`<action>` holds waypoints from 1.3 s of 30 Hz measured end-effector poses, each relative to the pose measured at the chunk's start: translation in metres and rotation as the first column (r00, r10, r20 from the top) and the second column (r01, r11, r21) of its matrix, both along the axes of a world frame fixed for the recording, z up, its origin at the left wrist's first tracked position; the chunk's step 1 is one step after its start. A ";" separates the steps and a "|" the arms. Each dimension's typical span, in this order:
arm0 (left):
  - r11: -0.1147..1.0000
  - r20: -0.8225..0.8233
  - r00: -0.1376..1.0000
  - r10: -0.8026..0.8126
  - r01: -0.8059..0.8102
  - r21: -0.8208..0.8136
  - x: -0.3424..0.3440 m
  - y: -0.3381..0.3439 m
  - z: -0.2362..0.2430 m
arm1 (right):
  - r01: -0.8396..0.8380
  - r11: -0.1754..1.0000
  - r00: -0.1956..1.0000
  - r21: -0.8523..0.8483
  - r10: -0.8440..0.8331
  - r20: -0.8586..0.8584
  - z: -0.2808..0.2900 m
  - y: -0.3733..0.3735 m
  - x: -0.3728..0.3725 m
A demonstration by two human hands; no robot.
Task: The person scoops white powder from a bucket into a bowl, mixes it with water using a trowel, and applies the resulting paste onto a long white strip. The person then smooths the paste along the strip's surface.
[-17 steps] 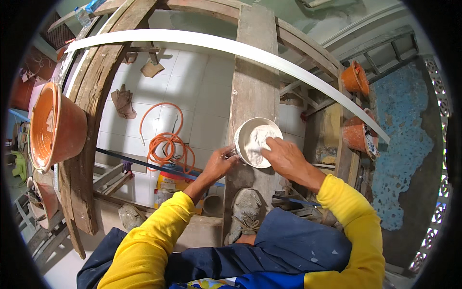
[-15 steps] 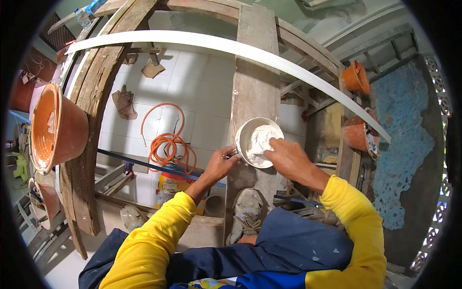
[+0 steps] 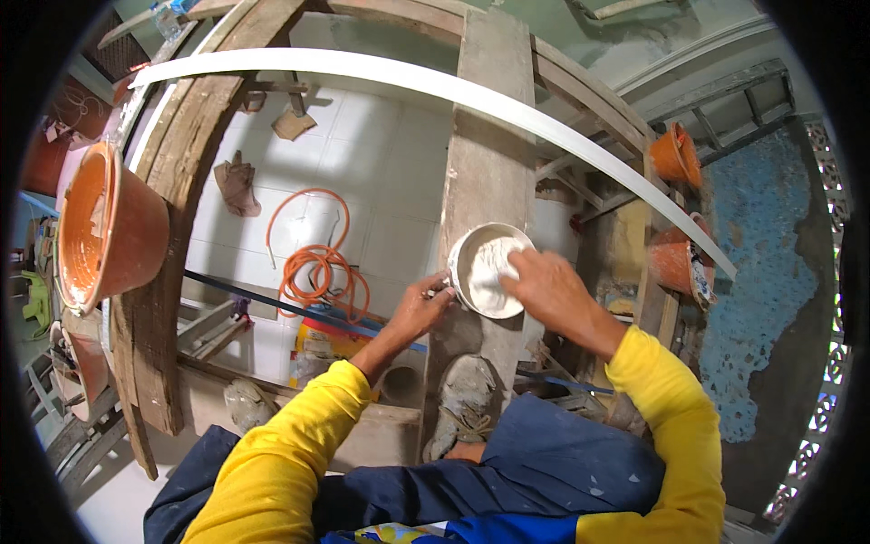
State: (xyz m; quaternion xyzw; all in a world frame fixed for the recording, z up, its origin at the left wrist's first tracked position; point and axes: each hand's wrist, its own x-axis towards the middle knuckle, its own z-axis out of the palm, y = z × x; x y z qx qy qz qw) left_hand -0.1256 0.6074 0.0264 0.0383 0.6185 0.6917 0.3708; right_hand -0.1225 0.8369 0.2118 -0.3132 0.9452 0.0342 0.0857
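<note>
A round, pale bowl (image 3: 459,243) stands on a wooden plank in front of me, with thick white paste (image 3: 490,270) inside. My left hand (image 3: 422,308) is closed on the bowl's left side, thumb and fingers at its edge. Over the right part of the bowl is my right hand (image 3: 551,292), fingers curled together and dipping toward the paste. Whatever those fingers hold is hidden by the hand and the paste, and the fingertips are slightly blurred.
The plank (image 3: 494,172) runs away from me above a tiled floor with a coiled orange hose (image 3: 317,281). A long white strip (image 3: 381,65) crosses the far side. An orange bucket (image 3: 136,231) is at left; two more orange buckets (image 3: 673,154) are at right.
My right hand has shifted slightly right and down over the bowl, and the paste's surface looks different. My left hand keeps its hold. The whole view has shifted a little.
</note>
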 end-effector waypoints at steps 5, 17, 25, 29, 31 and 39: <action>1.000 0.055 0.998 0.024 -0.024 0.000 0.002 0.008 0.001 | 0.215 0.973 0.972 0.085 -0.222 0.081 -0.021 0.019 0.009; 0.999 0.058 0.998 0.038 -0.040 0.027 0.004 0.002 -0.002 | 0.277 0.961 0.958 0.023 -0.278 0.068 -0.003 0.012 -0.023; 0.999 -0.079 0.997 -0.003 0.000 -0.040 0.004 -0.003 -0.005 | 0.505 0.832 0.768 0.230 -0.555 0.320 -0.020 0.031 0.034; 0.999 0.008 0.999 0.032 -0.032 0.008 -0.002 -0.004 -0.011 | 0.674 0.713 0.713 -0.194 -0.558 0.425 -0.005 0.013 0.019; 1.000 0.079 0.997 -0.006 0.007 -0.007 -0.010 -0.004 -0.012 | 0.743 0.619 0.657 -0.254 -0.601 0.455 -0.006 0.026 0.016; 0.865 0.324 0.837 0.442 -0.493 0.095 -0.199 -0.035 -0.019 | 0.845 0.535 0.416 -0.005 -0.652 0.634 -0.040 0.094 0.033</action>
